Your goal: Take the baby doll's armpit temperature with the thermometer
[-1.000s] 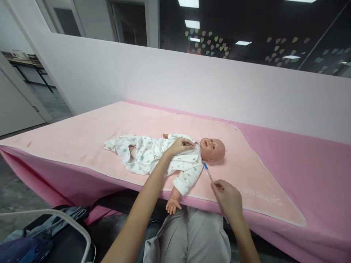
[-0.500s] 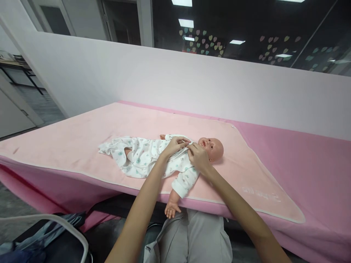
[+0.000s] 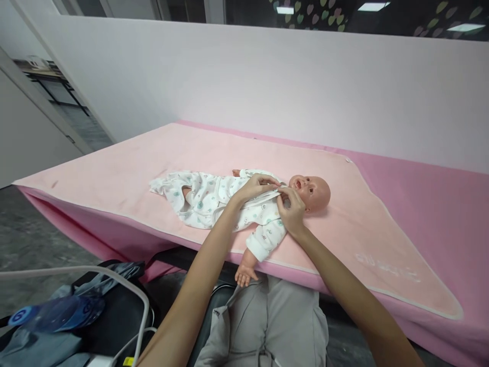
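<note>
A baby doll [image 3: 311, 191] lies on its back on a pale pink blanket [image 3: 362, 229], head to the right. It wears a white printed romper [image 3: 214, 199]. One bare doll arm [image 3: 246, 267] hangs over the near edge. My left hand [image 3: 255, 186] pinches the romper's collar at the doll's chest. My right hand [image 3: 292, 211] is closed on the same collar edge just under the doll's chin. The blue-tipped stick from earlier is not visible.
The blanket covers a darker pink padded table [image 3: 439, 188] against a white wall. At lower left stand a chair with a white frame [image 3: 126, 285], grey cloth and a blue plastic bottle [image 3: 57, 313]. My grey trousers [image 3: 275, 326] show below the table edge.
My right hand left the blue-tipped stick beside the doll and came up to the collar, joining my left hand. The stick is no longer in sight. The camera tilted down.
</note>
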Demonstrator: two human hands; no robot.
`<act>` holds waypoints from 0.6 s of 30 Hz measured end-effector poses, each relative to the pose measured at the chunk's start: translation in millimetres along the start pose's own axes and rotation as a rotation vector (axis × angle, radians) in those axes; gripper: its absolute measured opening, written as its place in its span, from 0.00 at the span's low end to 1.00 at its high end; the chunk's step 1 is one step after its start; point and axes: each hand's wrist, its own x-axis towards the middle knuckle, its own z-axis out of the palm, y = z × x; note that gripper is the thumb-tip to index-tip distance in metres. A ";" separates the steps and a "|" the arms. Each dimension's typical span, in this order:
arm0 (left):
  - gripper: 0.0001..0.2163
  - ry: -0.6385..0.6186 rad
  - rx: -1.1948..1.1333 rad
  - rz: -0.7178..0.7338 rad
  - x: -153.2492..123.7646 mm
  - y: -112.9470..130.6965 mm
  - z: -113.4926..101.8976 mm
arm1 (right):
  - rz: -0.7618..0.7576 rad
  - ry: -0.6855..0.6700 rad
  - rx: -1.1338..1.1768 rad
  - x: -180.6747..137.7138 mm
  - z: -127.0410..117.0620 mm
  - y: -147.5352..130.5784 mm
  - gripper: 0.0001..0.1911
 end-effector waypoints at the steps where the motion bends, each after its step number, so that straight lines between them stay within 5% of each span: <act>1: 0.11 -0.005 0.004 0.002 -0.2 0.2 0.1 | 0.021 -0.001 0.000 -0.5 0.2 0.0 0.09; 7: 0.12 -0.043 -0.002 0.005 1.1 -1.4 0.8 | 0.105 -0.072 -0.033 -2.6 1.0 1.5 0.11; 18: 0.21 -0.168 0.107 -0.045 -1.9 3.4 -8.5 | -0.050 0.006 -0.065 -2.7 1.4 3.6 0.10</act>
